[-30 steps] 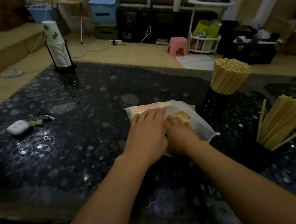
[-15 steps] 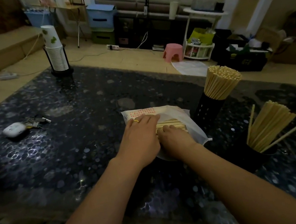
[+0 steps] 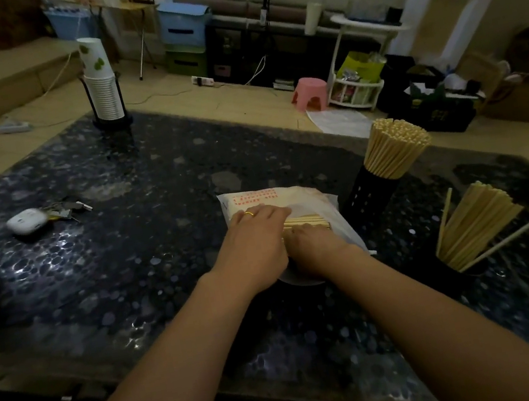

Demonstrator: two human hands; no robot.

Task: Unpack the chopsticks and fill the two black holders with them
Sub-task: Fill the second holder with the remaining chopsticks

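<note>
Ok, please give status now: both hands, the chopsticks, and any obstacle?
Left hand flat on white packet; right hand at loose chopsticks inside, grip unclear. Far holder packed, near holder part full. Nothing in the way.

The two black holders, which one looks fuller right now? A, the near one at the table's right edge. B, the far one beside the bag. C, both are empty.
B: the far holder carries a dense upright bundle of chopsticks, while the near holder has a looser, leaning bunch.
</note>
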